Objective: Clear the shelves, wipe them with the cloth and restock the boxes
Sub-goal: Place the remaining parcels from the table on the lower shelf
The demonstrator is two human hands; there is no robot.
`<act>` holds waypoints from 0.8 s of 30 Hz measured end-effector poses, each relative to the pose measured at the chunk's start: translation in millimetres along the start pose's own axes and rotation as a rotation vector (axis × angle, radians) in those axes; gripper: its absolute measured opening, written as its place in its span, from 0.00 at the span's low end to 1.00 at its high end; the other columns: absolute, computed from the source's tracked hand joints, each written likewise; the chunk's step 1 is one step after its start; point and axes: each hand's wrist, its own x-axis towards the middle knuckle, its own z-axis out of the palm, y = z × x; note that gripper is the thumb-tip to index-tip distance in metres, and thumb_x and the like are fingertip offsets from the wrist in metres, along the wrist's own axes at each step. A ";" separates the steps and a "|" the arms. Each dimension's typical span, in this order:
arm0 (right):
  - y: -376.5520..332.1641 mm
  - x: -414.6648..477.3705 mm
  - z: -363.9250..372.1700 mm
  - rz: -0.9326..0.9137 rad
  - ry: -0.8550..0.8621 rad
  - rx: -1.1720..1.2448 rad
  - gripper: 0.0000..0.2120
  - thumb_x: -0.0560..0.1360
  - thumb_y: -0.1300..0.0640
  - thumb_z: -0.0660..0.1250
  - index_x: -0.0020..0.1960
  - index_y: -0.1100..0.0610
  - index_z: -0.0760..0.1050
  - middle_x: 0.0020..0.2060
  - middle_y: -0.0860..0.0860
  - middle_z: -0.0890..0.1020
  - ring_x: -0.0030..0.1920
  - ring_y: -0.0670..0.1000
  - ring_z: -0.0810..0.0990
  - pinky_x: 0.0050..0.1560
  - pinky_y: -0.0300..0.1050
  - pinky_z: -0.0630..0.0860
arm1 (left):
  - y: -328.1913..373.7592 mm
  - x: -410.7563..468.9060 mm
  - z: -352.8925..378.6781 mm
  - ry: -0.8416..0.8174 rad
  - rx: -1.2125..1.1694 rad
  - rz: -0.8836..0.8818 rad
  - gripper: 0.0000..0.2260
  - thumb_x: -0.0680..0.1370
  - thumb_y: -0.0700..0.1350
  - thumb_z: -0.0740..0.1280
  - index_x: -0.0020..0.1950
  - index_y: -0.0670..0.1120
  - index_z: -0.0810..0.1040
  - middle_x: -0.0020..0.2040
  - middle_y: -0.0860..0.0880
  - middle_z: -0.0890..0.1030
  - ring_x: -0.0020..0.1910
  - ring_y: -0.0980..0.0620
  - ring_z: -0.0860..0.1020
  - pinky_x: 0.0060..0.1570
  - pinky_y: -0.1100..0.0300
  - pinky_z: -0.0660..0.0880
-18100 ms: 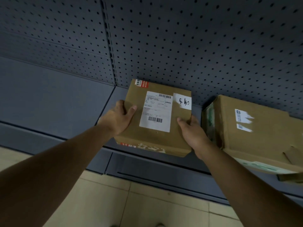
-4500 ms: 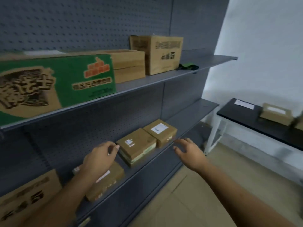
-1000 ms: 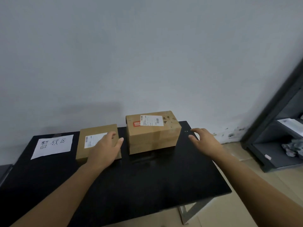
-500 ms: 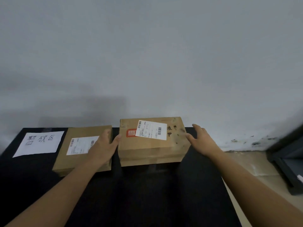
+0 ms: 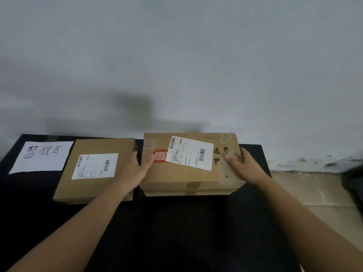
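The left forearm (image 5: 78, 228) shows in the lower left of the frame and the right forearm (image 5: 306, 218) in the lower right. Both are bare along all their visible length, to the wrists. The left grip (image 5: 135, 169) and the right grip (image 5: 245, 166) are bare hands; each thumb shows a short nail.

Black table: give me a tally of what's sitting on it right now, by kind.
Cardboard boxes: 2, a flat box and a taller box, the latter gripped by the left hand and right hand.
Paper sign: 1
Total: 3 things on the table.
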 end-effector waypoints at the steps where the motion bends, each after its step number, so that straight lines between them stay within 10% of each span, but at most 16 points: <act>1: 1.5 2.9 3.4 -0.011 -0.014 0.023 0.46 0.73 0.33 0.70 0.81 0.52 0.55 0.70 0.50 0.74 0.62 0.52 0.79 0.56 0.50 0.80 | -0.3 3.5 2.3 -0.002 -0.001 -0.002 0.50 0.68 0.81 0.58 0.81 0.51 0.55 0.74 0.48 0.72 0.68 0.45 0.75 0.64 0.39 0.75; 11: 16.0 11.9 16.0 0.034 -0.107 0.358 0.24 0.73 0.40 0.74 0.65 0.48 0.75 0.52 0.47 0.87 0.51 0.50 0.87 0.58 0.58 0.82 | -4.9 12.7 22.3 -0.047 -0.211 -0.045 0.35 0.75 0.72 0.60 0.76 0.53 0.67 0.61 0.53 0.79 0.59 0.50 0.79 0.64 0.44 0.75; 24: 16.5 -7.0 14.8 0.048 -0.114 0.474 0.23 0.74 0.43 0.74 0.66 0.48 0.75 0.54 0.48 0.87 0.53 0.51 0.87 0.58 0.56 0.82 | -3.9 8.8 17.8 -0.060 -0.144 0.022 0.27 0.78 0.69 0.57 0.72 0.56 0.69 0.54 0.60 0.78 0.53 0.57 0.78 0.52 0.54 0.74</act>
